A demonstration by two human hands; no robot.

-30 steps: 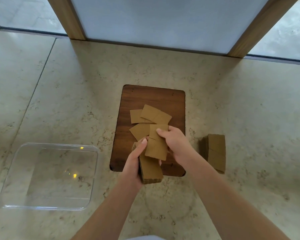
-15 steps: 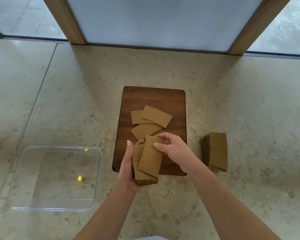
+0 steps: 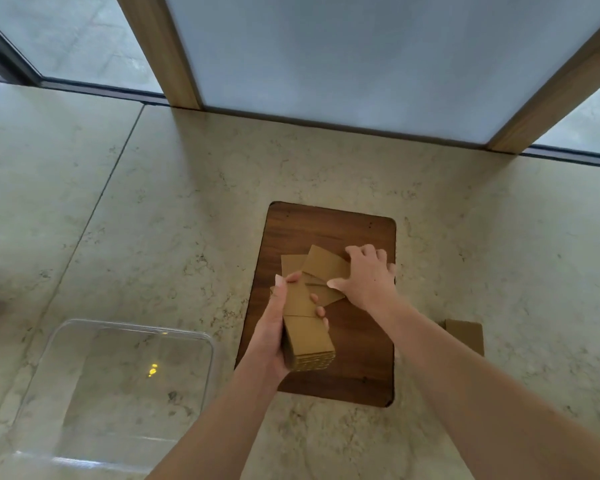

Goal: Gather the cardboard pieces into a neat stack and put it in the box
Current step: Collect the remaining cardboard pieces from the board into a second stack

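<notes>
Fingers (image 3: 321,311) of the left hand (image 3: 274,334) are clamped around a cardboard stack (image 3: 307,336); right hand (image 3: 369,278) fingers are spread on loose pieces (image 3: 326,263).

Two bare forearms, no sleeves or jewellery visible

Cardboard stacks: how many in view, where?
2. One stack gripped in the left hand over the wooden board; another on the counter right of it, partly hidden by the right forearm.
</notes>
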